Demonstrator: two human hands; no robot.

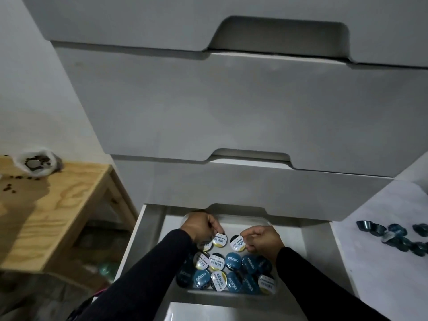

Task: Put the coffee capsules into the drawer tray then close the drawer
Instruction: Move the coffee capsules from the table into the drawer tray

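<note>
My left hand (201, 227) has its fingers (214, 228) pinching the rim of a white-lidded capsule (219, 240) at the far end of the tray (240, 224). My right hand (264, 239) does likewise, fingers (246, 235) pressed on the edge of a second white-lidded capsule (238, 245) just beside the first. Both capsules sit in the tray, which lies inside the open bottom drawer (143, 239). Nearer to me the tray is packed with more capsules (231, 269), teal lids and white lids mixed, touching one another. Black sleeves (143, 283) cover both my arms. To the right, on a white tabletop (382, 251), a loose cluster of teal capsules (398, 237) lies well apart from the drawer. To the left stands a wooden shelf (58, 205).
</note>
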